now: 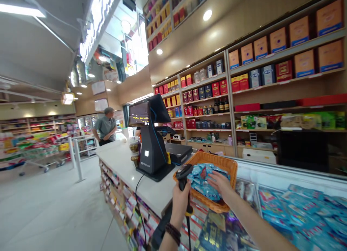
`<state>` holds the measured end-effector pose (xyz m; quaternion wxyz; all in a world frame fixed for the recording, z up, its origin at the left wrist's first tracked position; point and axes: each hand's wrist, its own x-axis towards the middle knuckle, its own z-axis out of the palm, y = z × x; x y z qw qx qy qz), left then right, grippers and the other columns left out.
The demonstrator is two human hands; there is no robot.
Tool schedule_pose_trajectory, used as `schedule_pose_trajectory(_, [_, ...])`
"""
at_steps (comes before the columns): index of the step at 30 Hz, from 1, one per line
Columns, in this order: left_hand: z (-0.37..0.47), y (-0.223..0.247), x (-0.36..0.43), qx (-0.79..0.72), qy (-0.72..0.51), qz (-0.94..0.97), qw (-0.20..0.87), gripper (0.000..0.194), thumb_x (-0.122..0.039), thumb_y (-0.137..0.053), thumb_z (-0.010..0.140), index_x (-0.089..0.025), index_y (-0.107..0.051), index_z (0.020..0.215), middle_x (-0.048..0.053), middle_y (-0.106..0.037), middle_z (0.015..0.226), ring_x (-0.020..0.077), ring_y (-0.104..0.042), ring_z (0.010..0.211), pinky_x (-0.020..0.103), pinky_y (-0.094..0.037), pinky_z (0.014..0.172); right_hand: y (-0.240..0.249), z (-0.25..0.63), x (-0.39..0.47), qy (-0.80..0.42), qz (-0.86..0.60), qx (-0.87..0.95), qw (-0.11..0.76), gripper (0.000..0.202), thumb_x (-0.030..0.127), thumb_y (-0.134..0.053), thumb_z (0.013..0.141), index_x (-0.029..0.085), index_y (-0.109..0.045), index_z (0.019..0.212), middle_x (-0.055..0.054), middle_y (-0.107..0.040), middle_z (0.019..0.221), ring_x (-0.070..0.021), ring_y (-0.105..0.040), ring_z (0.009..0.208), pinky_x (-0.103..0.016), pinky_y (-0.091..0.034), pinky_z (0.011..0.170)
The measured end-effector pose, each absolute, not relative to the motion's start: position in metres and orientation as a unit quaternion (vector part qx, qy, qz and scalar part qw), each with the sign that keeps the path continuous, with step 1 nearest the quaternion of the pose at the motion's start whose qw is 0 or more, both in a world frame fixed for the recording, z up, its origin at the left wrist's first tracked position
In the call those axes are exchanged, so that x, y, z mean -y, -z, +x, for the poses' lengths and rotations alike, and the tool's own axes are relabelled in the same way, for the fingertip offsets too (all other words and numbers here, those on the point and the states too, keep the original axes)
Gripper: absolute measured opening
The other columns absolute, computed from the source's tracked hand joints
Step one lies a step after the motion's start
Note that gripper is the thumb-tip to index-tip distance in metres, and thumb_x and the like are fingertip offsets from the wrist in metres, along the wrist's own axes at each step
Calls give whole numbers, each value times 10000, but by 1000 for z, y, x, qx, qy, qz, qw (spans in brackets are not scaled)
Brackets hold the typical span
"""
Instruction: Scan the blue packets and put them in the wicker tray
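Note:
My left hand (180, 200) grips the handle of a black barcode scanner (184, 173), its head pointing toward the wicker basket (229, 166). The basket sits on the white counter (121, 160) and holds several light-blue snack packets (202, 177). My right hand (221, 182) rests flat on the packets inside the basket, fingers spread. A dark beaded bracelet circles my left wrist.
A black checkout terminal (151, 149) with a screen stands left of the basket, a cable hanging off the counter. Right of the basket is a glass-topped freezer (298, 207) with blue packs. Shelves of boxes line the wall. A person in a grey shirt (105, 128) stands at the counter's far end.

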<state>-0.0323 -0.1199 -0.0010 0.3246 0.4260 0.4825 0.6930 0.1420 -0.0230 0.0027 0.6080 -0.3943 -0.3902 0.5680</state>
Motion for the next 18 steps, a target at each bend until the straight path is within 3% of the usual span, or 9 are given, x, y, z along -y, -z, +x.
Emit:
schedule_pose_trajectory(7, [-13,4,125,-475,-682,462,309,619,-784,-781,703,-205,-565,716,-45,-517,491,115,-470,419,239,-399,448,5,183,36,-522,-412,421,616,217,350,-847,635,256,-746,803,-75,-830,826,-334,-822,946,-467,-669,899])
schedule_pose_trajectory(14, [48,-5,130,-442,-654,493,365,582,-746,-799,697,-218,-552,696,-49,-511,487,120,-486,425,243,-412,458,6,314,72,-426,-461,403,667,149,308,-800,668,252,-781,805,-78,-837,858,-291,-815,868,-439,-669,859])
schedule_pose_trajectory(18, [95,-11,131,-401,-636,516,411,593,-750,-805,675,-221,-539,673,-54,-502,489,110,-470,425,242,-399,453,6,398,100,-375,-492,364,697,177,301,-794,614,254,-777,783,-66,-837,833,-285,-796,815,-432,-661,788])
